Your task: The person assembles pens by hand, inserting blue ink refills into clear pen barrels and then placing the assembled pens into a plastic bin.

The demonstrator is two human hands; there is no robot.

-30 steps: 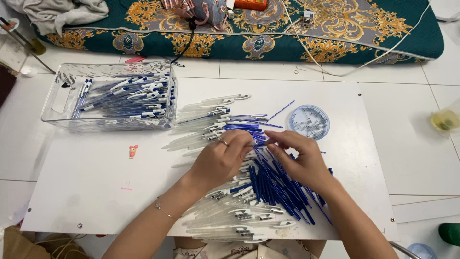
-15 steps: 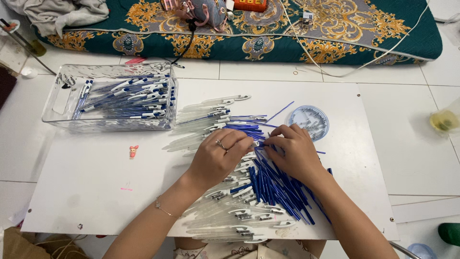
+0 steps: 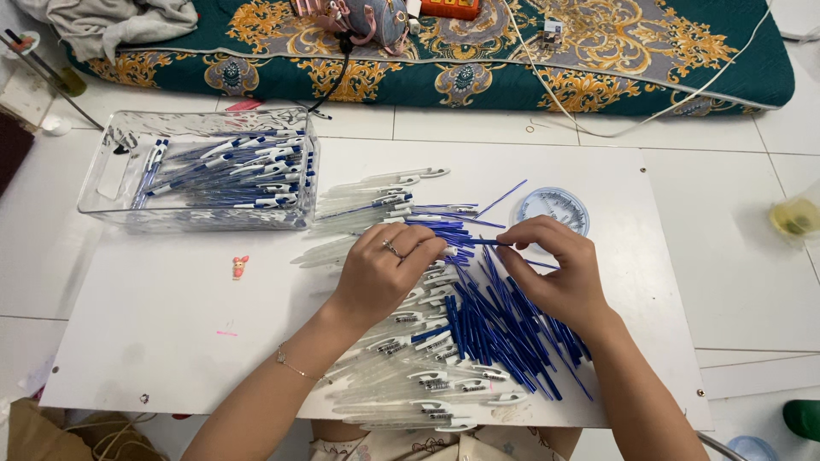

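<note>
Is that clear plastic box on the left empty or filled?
Partly filled: the clear box holds a layer of assembled blue pens lying flat.

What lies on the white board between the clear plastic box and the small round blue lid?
In the head view, between the clear plastic box and the round blue lid lie clear pen barrels and thin blue refills.

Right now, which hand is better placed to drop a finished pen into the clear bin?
Left, probably. The left hand lies nearer the clear bin at the board's left; the right hand sits farther off, its fingers pinching a blue refill.
</note>
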